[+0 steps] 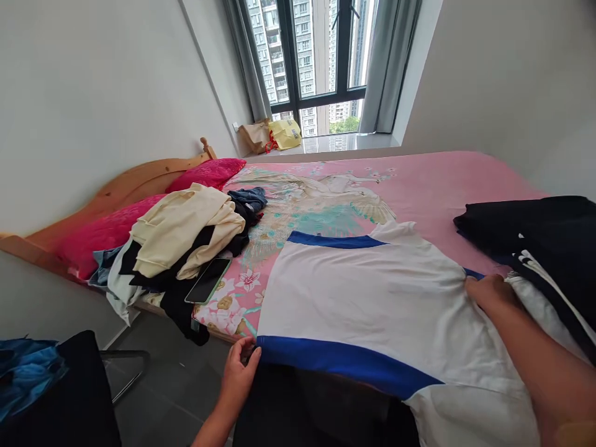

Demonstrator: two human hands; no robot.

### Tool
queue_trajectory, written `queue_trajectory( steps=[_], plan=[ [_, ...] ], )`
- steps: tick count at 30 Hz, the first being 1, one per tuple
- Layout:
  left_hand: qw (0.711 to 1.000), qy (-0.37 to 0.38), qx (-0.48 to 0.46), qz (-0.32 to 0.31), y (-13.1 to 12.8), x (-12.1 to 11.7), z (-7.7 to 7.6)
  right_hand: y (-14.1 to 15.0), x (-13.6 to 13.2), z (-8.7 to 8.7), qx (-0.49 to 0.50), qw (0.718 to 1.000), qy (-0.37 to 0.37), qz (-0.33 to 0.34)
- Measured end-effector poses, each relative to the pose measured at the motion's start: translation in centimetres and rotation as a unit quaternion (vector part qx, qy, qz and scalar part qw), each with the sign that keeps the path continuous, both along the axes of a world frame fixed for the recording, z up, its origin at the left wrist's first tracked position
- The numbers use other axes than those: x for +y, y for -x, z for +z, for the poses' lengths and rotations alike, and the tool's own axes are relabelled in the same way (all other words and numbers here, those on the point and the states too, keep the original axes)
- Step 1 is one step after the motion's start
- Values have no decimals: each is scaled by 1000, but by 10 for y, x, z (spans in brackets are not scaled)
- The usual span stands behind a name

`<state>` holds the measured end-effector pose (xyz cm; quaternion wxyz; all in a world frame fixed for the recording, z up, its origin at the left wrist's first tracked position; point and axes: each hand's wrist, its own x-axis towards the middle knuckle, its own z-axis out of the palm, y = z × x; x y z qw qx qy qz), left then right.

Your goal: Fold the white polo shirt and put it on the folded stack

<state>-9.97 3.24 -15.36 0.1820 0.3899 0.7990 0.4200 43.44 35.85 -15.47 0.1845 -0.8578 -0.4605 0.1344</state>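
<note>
A white T-shirt [354,292] with blue side panels lies spread over the near edge of the bed, its hem toward the left and its collar toward the right. My left hand [239,367] pinches the near corner of the hem, where the blue strip begins. At the other end, my right hand [493,295] is closed on the fabric by the blue collar; its fingertips are partly hidden. One sleeve hangs over the near edge, and the other points toward the window.
On the left of the pink patterned bed [433,180], a heap of clothes [186,230] lies beside a phone [208,280] and red pillows [205,174]. Folded dark clothes [535,230] lie at right. A chair [60,385] holding blue clothing stands lower left.
</note>
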Motion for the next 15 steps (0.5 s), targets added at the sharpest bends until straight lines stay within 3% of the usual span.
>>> queue_trajectory(
  steps=[2, 4, 5, 6, 8, 10, 12, 15],
  plan=[
    [990, 18, -134, 48, -7, 6, 0, 25, -32, 15, -39, 989, -107, 89],
    [976, 51, -202, 69, -13, 13, 1, 53, -82, 25, -88, 932, -241, 256],
    [971, 69, -218, 67, -14, 16, 1, 67, -111, 27, -100, 905, -266, 315],
    [966, 85, -236, 56, -14, 18, 1, 78, -142, 26, -108, 889, -258, 362],
    [953, 111, -280, 14, -11, 20, -1, 91, -201, 16, -116, 886, -194, 405],
    [935, 124, -330, -37, -3, 18, -4, 86, -251, -1, -99, 907, -161, 377],
    [923, 117, -357, -80, 5, 14, -6, 67, -289, -21, -47, 938, -179, 293],
    [923, 113, -347, -118, 8, 6, -6, 32, -318, -45, 133, 969, -204, 38]
  ],
)
